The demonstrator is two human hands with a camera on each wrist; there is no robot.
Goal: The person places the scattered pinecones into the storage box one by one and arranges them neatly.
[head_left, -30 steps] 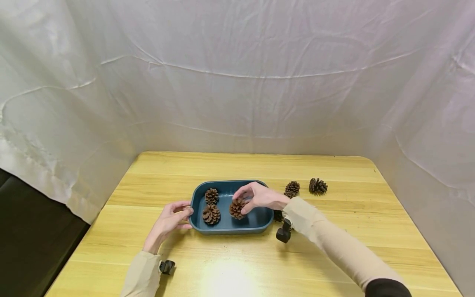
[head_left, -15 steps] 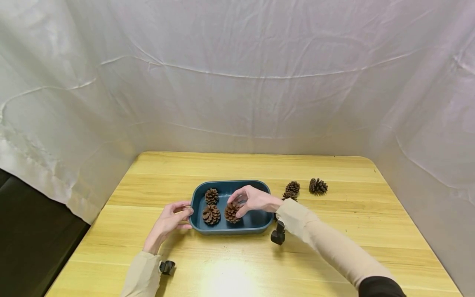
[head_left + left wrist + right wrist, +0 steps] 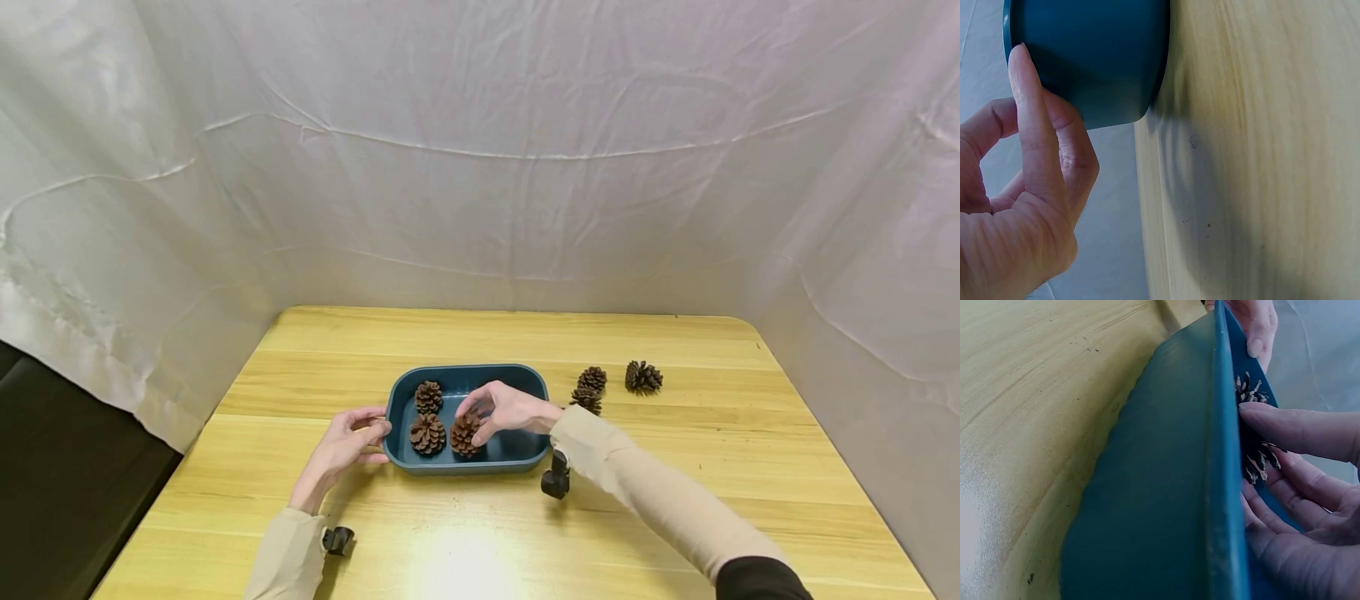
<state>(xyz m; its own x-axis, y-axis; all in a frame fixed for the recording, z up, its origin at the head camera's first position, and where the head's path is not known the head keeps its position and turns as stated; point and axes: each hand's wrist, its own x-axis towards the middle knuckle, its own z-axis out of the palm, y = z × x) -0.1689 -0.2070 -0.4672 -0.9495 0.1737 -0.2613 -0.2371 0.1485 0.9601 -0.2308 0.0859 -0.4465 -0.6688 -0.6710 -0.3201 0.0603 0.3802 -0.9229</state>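
A dark blue rectangular tray (image 3: 457, 467) stands on the wooden table. My left hand (image 3: 339, 450) holds its left end, thumb at the rim and other fingers against the end wall (image 3: 1107, 69). Inside the tray, my right hand (image 3: 512, 408) grips a brown pine cone (image 3: 462, 442) between thumb and fingers, low over the tray floor. Two more pine cones sit at the left end, a smaller one (image 3: 428, 397) behind a wider one (image 3: 427, 435). From the right wrist, the front wall partly hides the gripped pine cone (image 3: 1257, 459).
To the right of the tray, pine cones lie on the table (image 3: 720, 467): one (image 3: 643, 377) farther right, others (image 3: 592, 379) close together and partly covered by the right sleeve (image 3: 622, 458). A pale curtain (image 3: 510, 167) hangs behind and at the sides.
My right hand has moved left and lower with its pine cone, bringing it beside the wider cone. The left hand and tray have stayed in place.
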